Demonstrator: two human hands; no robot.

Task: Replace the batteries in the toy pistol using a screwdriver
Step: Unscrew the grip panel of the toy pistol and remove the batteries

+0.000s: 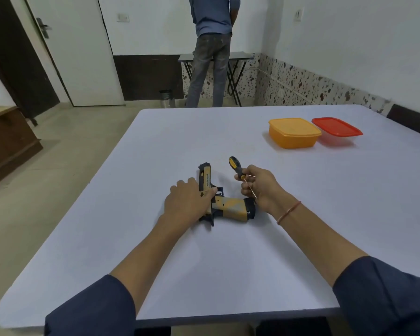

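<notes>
Head view, near to far. Foreground: dark-blue sleeves (90, 309) pushed up, bare forearms reaching out over the white table (204, 270). Mid-table: the L hand (188, 198) lies over the rear of the toy pistol (230, 207), fingers bent over the slide and thumb by the trigger guard. It pins the pistol flat on its side, w/ barrel pointing away and grip pointing right. Just right of the grip is the R hand (262, 187), fingers curled tight round the screwdriver (235, 167) where handle meets shaft. The black-and-yellow handle sticks up and away; the thin shaft runs down toward the butt of the grip. The tip is lost against the hand, so contact w/ the pistol cannot be told. Status, as judged: early. The tool is in hand and the pistol is steadied, but no loose screw, cover or battery lies on the table. The battery door cannot be made out, so whether a screw is already slackened is unclear. Left to do, approx.: undo screw, lift cover, swap cells, refit cover, re-screw. Farther right: an orange box (294, 134) and a red-lidded box (337, 128) side by side, both lidded, contents unseen (fresh cells may be in there, a guess only). Far end of room: a person (211, 44) stands back-turned at a folding table (243, 57). A small metal bin (166, 98) stands to the left of the person, and a white door (78, 52) farther left.
</notes>
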